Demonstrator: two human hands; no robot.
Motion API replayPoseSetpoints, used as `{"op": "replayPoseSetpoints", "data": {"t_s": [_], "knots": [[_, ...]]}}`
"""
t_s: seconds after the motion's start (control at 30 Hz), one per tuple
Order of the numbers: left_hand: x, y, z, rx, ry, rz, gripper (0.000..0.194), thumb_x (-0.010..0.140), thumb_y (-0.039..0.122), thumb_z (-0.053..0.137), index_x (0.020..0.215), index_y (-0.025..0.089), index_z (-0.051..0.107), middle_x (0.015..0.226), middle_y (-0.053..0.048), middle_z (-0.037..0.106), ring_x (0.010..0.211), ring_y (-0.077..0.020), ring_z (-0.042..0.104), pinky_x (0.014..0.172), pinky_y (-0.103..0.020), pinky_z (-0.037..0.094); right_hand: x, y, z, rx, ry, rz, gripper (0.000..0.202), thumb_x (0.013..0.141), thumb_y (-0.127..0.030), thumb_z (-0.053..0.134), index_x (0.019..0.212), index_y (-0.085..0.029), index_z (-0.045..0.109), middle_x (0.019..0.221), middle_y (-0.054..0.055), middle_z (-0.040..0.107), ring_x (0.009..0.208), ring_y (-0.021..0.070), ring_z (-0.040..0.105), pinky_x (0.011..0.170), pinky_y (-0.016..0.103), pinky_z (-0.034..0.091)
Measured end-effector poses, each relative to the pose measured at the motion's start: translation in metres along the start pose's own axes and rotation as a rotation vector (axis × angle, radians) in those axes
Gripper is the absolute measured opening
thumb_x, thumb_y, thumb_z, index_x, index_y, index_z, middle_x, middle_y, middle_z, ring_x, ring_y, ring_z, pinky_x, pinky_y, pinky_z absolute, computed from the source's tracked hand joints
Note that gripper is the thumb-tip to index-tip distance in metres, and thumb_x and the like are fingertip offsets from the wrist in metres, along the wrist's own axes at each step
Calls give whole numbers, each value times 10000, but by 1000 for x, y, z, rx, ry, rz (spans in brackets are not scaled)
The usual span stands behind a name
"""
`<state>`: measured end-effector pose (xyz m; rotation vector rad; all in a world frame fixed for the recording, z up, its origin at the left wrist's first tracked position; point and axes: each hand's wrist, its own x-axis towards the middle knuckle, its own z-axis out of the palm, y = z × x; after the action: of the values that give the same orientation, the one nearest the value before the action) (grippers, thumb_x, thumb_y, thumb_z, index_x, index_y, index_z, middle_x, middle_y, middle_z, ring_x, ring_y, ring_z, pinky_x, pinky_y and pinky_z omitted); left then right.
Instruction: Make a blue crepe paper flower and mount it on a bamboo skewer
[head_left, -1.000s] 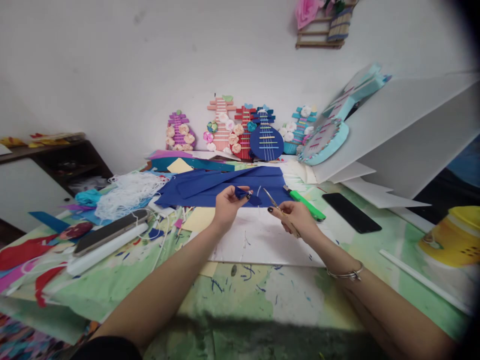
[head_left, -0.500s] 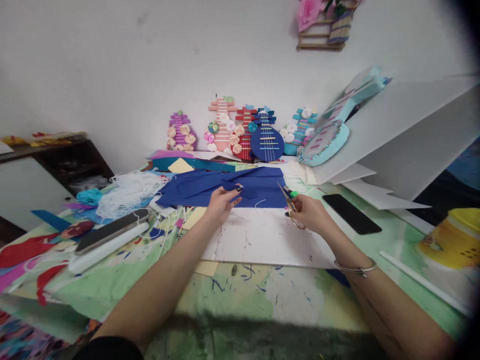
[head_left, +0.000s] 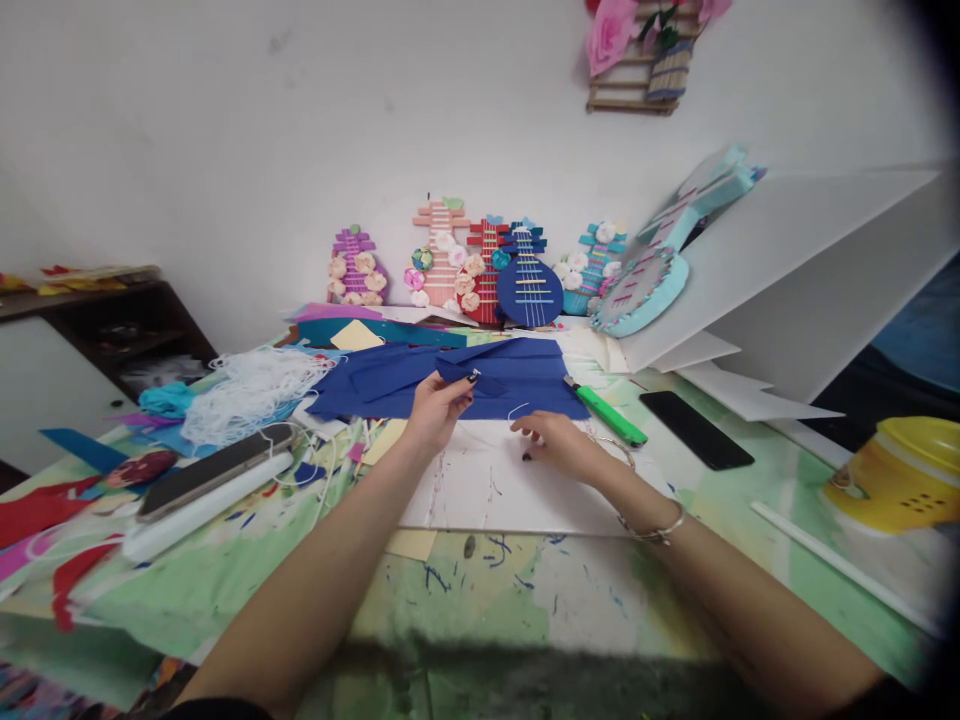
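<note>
My left hand [head_left: 436, 412] pinches a small piece of dark blue paper [head_left: 489, 386] between thumb and fingers, and a bit of white shows at the fingertips. Behind it spreads a larger dark blue sheet [head_left: 375, 378], of the same colour. My right hand [head_left: 555, 446] hovers over the white board [head_left: 465, 490] with its fingers apart and nothing in them. Just beyond that wrist lie the scissors [head_left: 627, 452], partly hidden by the arm. A short white string [head_left: 517, 410] curls near the right fingertips. A green utility knife [head_left: 611, 412] rests beside the sheet.
Several decorated lute shapes [head_left: 529, 290] stand along the wall. On the left are a heap of white string [head_left: 251, 390] and a phone [head_left: 217, 470] on a white block. Another phone [head_left: 696, 428], a white stick [head_left: 832, 560] and a yellow-lidded tub [head_left: 896, 475] lie to the right.
My right hand has let go of the scissors, now lying on the right, and has moved left over the board. My left hand keeps its pinch.
</note>
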<state>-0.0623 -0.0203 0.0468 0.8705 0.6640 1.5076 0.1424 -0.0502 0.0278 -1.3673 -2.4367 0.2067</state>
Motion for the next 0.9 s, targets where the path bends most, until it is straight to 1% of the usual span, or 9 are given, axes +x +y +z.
{"op": "replayPoseSetpoints", "data": {"t_s": [0.13,0.27,0.4,0.53,0.57,0.63,0.77,0.83,0.9], "knots": [[-1,-1,1,-15,3,-13,299,476,135,810,683,120,596,632,-5,658,559,-95,607,603,-221,480,20,7,23,9,-14,4,227,679,-10,543,763,-172,680,771,30,679,702,145,615,620,216,415],[-2,0,1,6,-33,2,363,508,144,795,803,143,582,646,1,660,614,-129,653,635,-235,496,27,11,22,-1,-5,20,170,646,-19,578,629,-178,635,683,10,667,650,135,603,596,202,392],[-4,2,2,79,-68,22,397,545,179,787,870,165,558,710,4,667,651,-160,679,643,-254,506,28,29,-15,-67,214,185,197,686,-4,512,722,-171,610,769,47,675,741,166,595,669,232,392],[-6,2,3,241,-45,70,380,576,220,777,897,175,578,721,-2,667,642,-154,668,605,-236,494,13,79,-69,-152,556,491,243,796,-84,379,929,-122,579,825,134,664,760,233,587,671,313,393],[-7,1,3,291,-35,85,366,581,228,775,892,174,590,700,-1,662,640,-147,659,594,-227,487,6,92,-79,-170,699,578,224,785,-106,407,921,-134,584,811,120,668,747,230,592,680,317,398],[-7,-2,4,373,-32,106,329,578,239,772,855,166,611,645,-1,647,638,-147,643,579,-222,478,-8,114,-91,-207,813,636,209,768,-136,456,918,-139,602,781,103,676,764,241,607,722,341,408],[-7,-7,4,480,-78,128,249,550,227,768,731,143,619,633,-16,649,608,-144,612,589,-247,470,-25,122,-85,-249,596,610,201,661,-74,529,777,-145,677,777,125,693,816,284,630,765,386,429],[-9,-10,5,546,-112,145,211,558,209,759,700,138,620,705,-34,677,651,-145,616,643,-260,474,-25,105,-72,-218,568,545,195,673,-99,557,781,-178,699,852,100,708,868,266,634,800,369,440],[-12,-13,6,620,-162,150,181,568,186,749,676,137,612,777,-54,700,727,-157,628,713,-274,472,-21,77,-56,-55,603,369,165,728,-174,573,820,-203,707,970,67,707,950,232,628,825,336,455]]}}
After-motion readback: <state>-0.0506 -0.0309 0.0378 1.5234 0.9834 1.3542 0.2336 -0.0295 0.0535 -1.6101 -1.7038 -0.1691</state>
